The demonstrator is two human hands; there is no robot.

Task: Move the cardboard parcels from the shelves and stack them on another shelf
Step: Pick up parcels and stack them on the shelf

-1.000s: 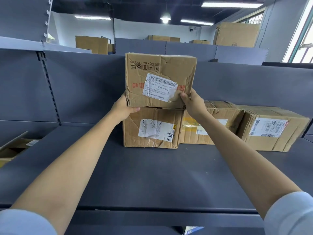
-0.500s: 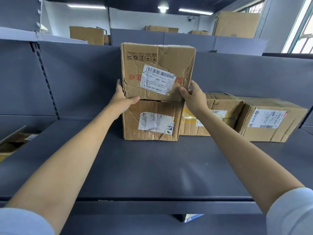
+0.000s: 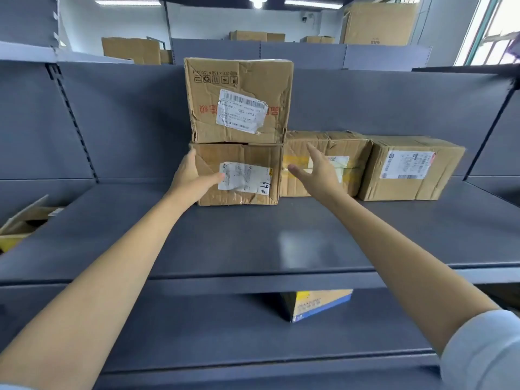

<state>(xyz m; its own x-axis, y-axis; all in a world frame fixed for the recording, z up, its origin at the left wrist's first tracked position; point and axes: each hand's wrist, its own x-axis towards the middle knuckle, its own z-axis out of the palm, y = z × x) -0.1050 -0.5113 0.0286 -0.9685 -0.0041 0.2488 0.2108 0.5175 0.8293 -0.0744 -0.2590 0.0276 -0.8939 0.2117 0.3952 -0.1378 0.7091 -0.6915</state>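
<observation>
Head view, stack: top parcel sits squarely on lower parcel, resting unaided
Left hand: fingers straight, touching lower parcel's left side, probably steadying it
Right hand: relaxed, holding nothing, before neighbouring parcel

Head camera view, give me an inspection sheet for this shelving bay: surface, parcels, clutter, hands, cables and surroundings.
Surface: grey metal shelf, bare at the front.
Job's things: dented top parcel stacked on the bottom parcel; taped parcel and right parcel in a row beside it.
Clutter: blue-and-yellow box on the shelf below; open carton at far left.
Hands: left hand rests on the bottom parcel's left edge, no grip; right hand open, holding nothing.
Cables: nothing seen.
Surroundings: more cardboard boxes on distant shelving, window at right.
</observation>
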